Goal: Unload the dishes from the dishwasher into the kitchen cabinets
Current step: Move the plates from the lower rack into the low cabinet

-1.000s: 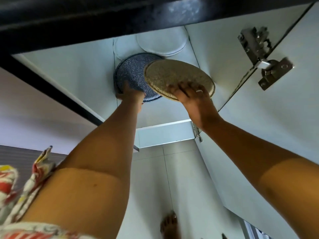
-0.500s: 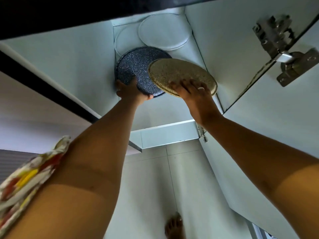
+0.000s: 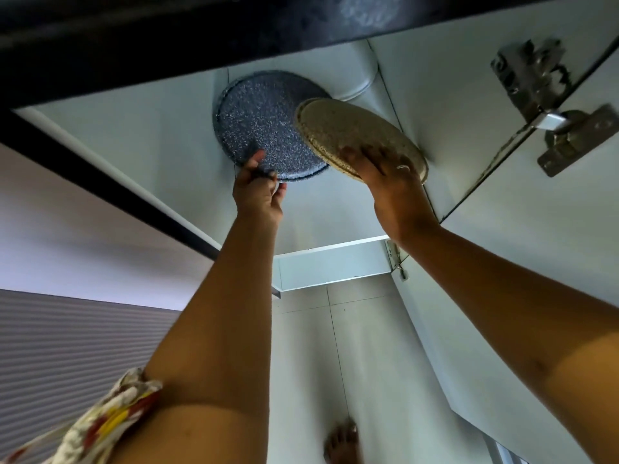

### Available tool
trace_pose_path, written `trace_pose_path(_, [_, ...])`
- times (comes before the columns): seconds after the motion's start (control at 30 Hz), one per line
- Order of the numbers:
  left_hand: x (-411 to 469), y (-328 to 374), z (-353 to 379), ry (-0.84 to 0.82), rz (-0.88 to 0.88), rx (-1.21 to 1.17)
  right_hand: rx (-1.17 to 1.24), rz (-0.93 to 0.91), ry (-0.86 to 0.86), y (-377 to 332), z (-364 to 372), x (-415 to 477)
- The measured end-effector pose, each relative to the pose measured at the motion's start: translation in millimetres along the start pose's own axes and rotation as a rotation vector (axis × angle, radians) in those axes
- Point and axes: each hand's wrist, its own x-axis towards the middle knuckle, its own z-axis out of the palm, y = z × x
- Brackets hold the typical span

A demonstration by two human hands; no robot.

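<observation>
I look down into an open white cabinet (image 3: pixel 160 135). A dark blue speckled plate (image 3: pixel 264 125) lies flat on its floor. My left hand (image 3: pixel 259 192) pinches that plate's near rim, with the thumb on top of it. A beige speckled plate (image 3: pixel 351 128) is tilted, overlaps the right side of the dark plate and reaches the cabinet's right wall. My right hand (image 3: pixel 392 179) grips its near edge, fingers spread over it. Behind both, a white plate (image 3: pixel 355 82) shows partly under the countertop.
A black countertop edge (image 3: pixel 234 25) overhangs the cabinet and hides its back. The open cabinet door (image 3: pixel 536 246) stands at the right with metal hinges (image 3: pixel 549 118). My bare foot (image 3: pixel 341 443) is on the tiled floor, and a flowered cloth (image 3: pixel 100 426) hangs at lower left.
My left hand has slipped back from resting on the dark plate to pinching its near rim. The beige plate has tipped more steeply. The countertop now covers more of the white plates.
</observation>
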Motion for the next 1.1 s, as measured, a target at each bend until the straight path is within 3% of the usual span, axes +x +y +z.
trace_pose_path(0.17, [15, 0, 14, 0.043, -0.038, -0.045, 0.005, 0.000, 0.001, 2, 2, 11])
trace_pose_path(0.37, [38, -6, 4, 0.141, 0.006, 0.159, -0.126, -0.094, -0.055, 9, 20, 18])
trace_pose_path(0.43, [45, 0, 0, 0.106, 0.059, 0.415, -0.151, -0.120, -0.072, 11, 27, 18])
trace_pose_path(0.53, [38, 11, 1, 0.080, 0.133, 1.212, -0.113, -0.102, -0.109, 12, 30, 22])
trace_pose_path(0.6, [32, 9, 0, 0.042, 0.326, 1.582, -0.060, -0.034, -0.220, 11, 32, 25])
trace_pose_path(0.67, [31, 5, -8, -0.118, 0.518, 1.820, -0.073, -0.012, -0.371, 10, 35, 28])
trace_pose_path(0.87, [17, -18, -34, -0.587, 1.020, 1.968, -0.214, 0.016, -0.491, 7, 37, 42])
trace_pose_path(1.1, [41, -29, -34, -0.536, 0.844, 2.120, -0.165, 0.147, -0.548, 7, 42, 43])
